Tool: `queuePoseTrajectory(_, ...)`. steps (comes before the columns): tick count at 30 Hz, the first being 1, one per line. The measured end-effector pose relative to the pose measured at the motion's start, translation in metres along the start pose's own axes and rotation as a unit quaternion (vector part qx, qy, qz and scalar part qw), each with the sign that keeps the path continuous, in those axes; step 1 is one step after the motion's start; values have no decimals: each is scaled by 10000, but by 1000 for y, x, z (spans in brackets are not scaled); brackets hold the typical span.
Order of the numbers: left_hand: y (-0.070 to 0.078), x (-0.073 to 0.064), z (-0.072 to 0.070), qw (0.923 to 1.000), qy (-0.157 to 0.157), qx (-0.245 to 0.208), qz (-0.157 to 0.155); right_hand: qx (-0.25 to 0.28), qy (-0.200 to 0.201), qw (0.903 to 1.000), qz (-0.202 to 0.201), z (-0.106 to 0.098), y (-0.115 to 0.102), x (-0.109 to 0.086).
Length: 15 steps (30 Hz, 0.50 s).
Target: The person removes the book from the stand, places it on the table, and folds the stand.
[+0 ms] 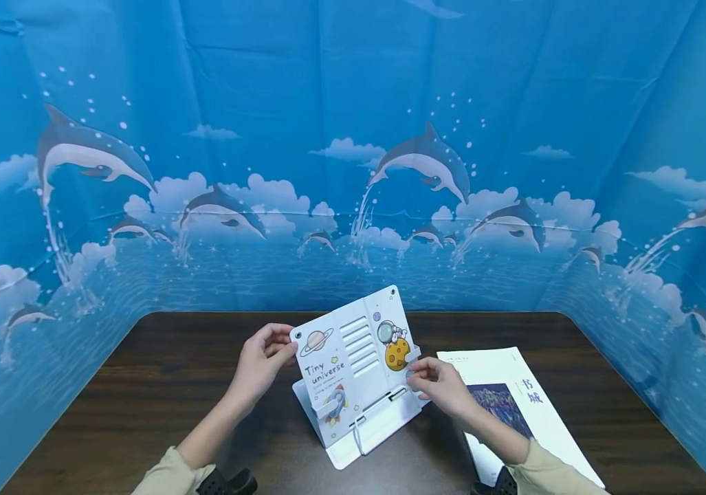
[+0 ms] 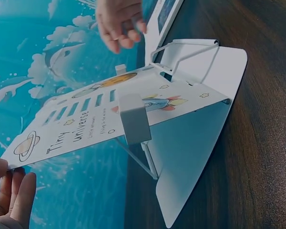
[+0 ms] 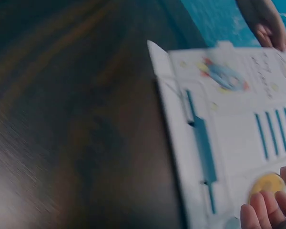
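Note:
A white folding book stand [image 1: 365,395] is on the table, its slotted panel raised at a slant over a flat base [image 2: 193,167]. The panel carries a planet, a rocket, an astronaut and the words "Tiny universe". My left hand [image 1: 260,361] pinches the panel's upper left corner between thumb and fingers. Near the right edge of the panel is my right hand [image 1: 442,388], fingers loosely bent. In the left wrist view, a gap shows between that hand [image 2: 121,21] and the stand. A grey-white clip [image 2: 135,119] sticks out from the panel, and a wire support [image 2: 138,160] shows behind it.
A white book [image 1: 541,426] with a dark blue picture lies right of the stand, partly under my right forearm. The dark wooden table [image 1: 173,385] ends at a blue dolphin-print curtain [image 1: 303,275] behind and at the sides.

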<state>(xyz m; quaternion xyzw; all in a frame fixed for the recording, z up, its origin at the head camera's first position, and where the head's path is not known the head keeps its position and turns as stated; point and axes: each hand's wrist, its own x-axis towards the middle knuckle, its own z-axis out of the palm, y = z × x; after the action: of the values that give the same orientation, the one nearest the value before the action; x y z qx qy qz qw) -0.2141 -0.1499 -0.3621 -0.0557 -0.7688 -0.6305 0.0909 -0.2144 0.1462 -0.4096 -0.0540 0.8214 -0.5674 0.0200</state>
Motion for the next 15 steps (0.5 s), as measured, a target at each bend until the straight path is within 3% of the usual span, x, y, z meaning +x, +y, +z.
queuePoseTrajectory(8, -3, 2, -2, 9995, -54, 100, 286, 168, -375, 9987, 304, 27, 10, -20)
queuePoseTrajectory(15, -4, 1, -3, 9992, -55, 122, 390, 785, -209, 9944, 671, 46, 14, -27)
